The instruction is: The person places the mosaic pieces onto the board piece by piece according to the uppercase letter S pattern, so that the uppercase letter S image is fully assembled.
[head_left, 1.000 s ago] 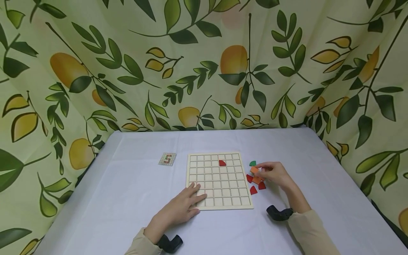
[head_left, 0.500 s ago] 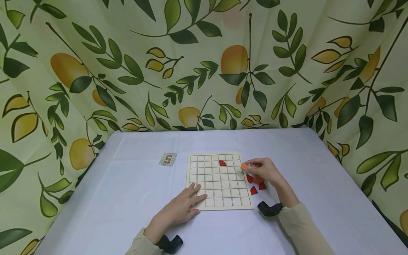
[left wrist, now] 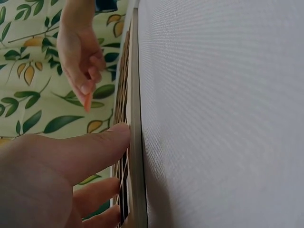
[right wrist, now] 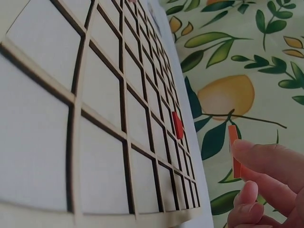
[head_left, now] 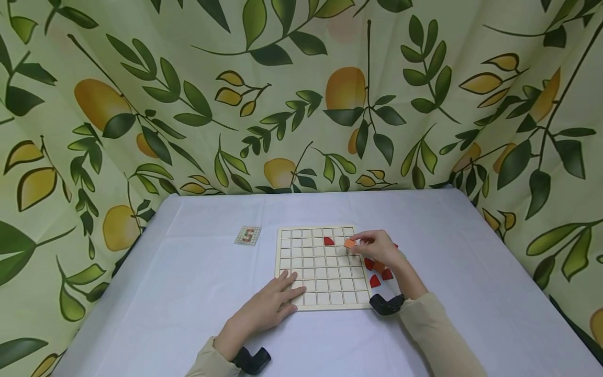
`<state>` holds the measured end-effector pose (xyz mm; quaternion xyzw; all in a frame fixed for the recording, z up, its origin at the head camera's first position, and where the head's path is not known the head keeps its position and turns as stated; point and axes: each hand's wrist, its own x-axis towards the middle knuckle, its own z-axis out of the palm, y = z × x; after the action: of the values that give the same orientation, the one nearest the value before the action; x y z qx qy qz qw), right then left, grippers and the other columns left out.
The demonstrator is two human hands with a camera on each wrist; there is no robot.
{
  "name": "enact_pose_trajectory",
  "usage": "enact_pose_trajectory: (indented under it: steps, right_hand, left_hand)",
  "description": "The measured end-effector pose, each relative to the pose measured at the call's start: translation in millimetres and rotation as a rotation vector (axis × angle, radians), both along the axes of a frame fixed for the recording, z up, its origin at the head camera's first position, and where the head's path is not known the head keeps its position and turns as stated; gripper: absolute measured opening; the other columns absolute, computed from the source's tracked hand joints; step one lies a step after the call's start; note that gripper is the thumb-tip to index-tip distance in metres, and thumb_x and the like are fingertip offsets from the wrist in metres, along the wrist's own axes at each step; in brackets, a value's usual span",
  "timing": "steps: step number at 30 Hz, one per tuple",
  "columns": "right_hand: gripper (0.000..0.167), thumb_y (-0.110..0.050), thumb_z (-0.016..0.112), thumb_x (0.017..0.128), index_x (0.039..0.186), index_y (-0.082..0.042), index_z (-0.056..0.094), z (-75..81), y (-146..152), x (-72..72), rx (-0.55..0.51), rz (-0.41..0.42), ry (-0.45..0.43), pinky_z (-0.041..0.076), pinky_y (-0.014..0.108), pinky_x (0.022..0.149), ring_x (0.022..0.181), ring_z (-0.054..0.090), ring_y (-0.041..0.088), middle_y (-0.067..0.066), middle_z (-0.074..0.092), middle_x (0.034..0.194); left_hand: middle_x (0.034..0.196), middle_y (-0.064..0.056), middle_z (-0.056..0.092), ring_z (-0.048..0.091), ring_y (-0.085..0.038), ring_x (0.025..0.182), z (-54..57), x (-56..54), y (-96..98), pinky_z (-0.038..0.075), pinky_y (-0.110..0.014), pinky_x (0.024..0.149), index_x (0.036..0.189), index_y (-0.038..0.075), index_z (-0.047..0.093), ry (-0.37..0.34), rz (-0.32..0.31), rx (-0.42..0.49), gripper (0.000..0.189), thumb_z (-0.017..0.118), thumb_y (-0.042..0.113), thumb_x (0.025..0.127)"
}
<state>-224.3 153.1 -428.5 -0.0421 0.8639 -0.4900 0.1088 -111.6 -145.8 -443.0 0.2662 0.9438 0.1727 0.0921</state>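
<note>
My right hand [head_left: 379,247] pinches an orange square tile [head_left: 349,243] between thumb and fingertips, above the upper right part of the wooden grid board [head_left: 320,308]. In the right wrist view the orange tile [right wrist: 234,151] is held edge-on, clear of the board's grid. One red quarter-round tile [head_left: 328,241] sits in a cell near the board's top edge. My left hand [head_left: 264,306] rests with spread fingers on the board's lower left corner. The left wrist view has its thumb [left wrist: 102,147] against the board's side edge.
Right of the board lie loose tiles: several red ones [head_left: 375,281] and an orange one [head_left: 379,267], partly behind my right arm. A small patterned card [head_left: 247,235] lies left of the board on the white tablecloth [head_left: 198,262]. A leaf-print curtain [head_left: 301,104] hangs behind.
My right hand has picked up the orange tile from the loose pile and carried it left over the board. The green tile is now out of sight. My left hand has stayed put.
</note>
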Motion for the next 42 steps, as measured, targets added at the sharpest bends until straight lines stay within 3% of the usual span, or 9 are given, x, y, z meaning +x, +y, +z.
enact_pose_trajectory:
  steps: [12, 23, 29, 42]
  right_hand:
    - [0.032, -0.012, 0.071, 0.083, 0.112, 0.000, 0.070, -4.0, -13.4, -7.2, -0.006, 0.062, 0.053, 0.036, 0.021, 0.054, 0.067, 0.043, 0.012, -0.002, 0.049, 0.070]
    - [0.030, -0.012, 0.072, 0.083, 0.112, -0.003, 0.071, -5.4, -31.9, -15.1, 0.017, 0.058, 0.064, 0.038, 0.023, 0.059, 0.068, 0.044, 0.013, -0.001, 0.051, 0.073]
    - [0.031, -0.008, 0.070, 0.085, 0.114, -0.001, 0.069, -6.2, -41.4, -17.5, -0.033, 0.058, 0.056, 0.035, 0.021, 0.055, 0.063, 0.041, 0.011, -0.004, 0.047, 0.068]
    - [0.029, -0.008, 0.069, 0.085, 0.113, 0.000, 0.070, -15.8, -55.2, -28.9, -0.029, 0.053, 0.063, 0.029, 0.021, 0.050, 0.052, 0.031, 0.011, -0.004, 0.037, 0.054]
  left_hand:
    - [0.158, -0.009, 0.035, 0.027, -0.033, 0.149, -0.9, 0.2, 0.8, 0.031, -0.051, 0.119, 0.141, 0.025, 0.051, 0.001, 0.005, -0.019, 0.045, 0.056, 0.030, 0.097]
    - [0.157, -0.010, 0.036, 0.028, -0.034, 0.149, 0.4, 0.2, 1.4, 0.029, -0.051, 0.120, 0.140, 0.024, 0.052, 0.007, -0.005, -0.011, 0.044, 0.055, 0.030, 0.097]
    - [0.157, -0.009, 0.036, 0.028, -0.033, 0.149, 0.7, 1.1, 1.3, 0.029, -0.051, 0.120, 0.140, 0.024, 0.051, 0.000, -0.007, -0.021, 0.044, 0.054, 0.030, 0.097]
    - [0.157, -0.009, 0.036, 0.028, -0.034, 0.149, -0.6, 1.0, 0.5, 0.030, -0.051, 0.119, 0.141, 0.025, 0.051, 0.005, -0.004, -0.016, 0.044, 0.055, 0.030, 0.097]
